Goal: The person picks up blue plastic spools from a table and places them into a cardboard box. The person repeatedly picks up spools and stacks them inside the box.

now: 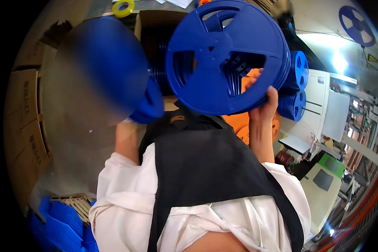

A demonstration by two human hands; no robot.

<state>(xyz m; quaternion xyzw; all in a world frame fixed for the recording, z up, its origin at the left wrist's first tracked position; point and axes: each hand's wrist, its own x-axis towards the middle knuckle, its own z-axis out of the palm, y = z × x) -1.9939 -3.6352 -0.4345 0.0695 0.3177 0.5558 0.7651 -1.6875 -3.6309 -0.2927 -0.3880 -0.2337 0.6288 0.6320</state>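
Note:
A stack of blue plastic reels (pixel 239 84) stands tilted in front of my chest, with wide cut-outs and a small central hole in its front face. My right hand (pixel 265 101) grips its lower right edge, thumb on the rim and fingers reaching in at a cut-out. Left of the stack, another blue reel (pixel 149 105) shows partly, the rest covered by a round blurred patch. My left hand (pixel 127 122) is beneath that reel's lower edge; its fingers are hidden, so its hold is not visible. Behind the reels, an open cardboard box (pixel 161 17) contains more dark blue reels.
Orange reels (pixel 240 122) lie behind my right forearm. More blue reel stacks (pixel 299 69) stand to the right. Yellow tape (pixel 123 8) is on the table at the back. Cardboard boxes (pixel 23 101) line the left, above blue plastic pieces (pixel 63 222). Machinery (pixel 319 185) stands at right.

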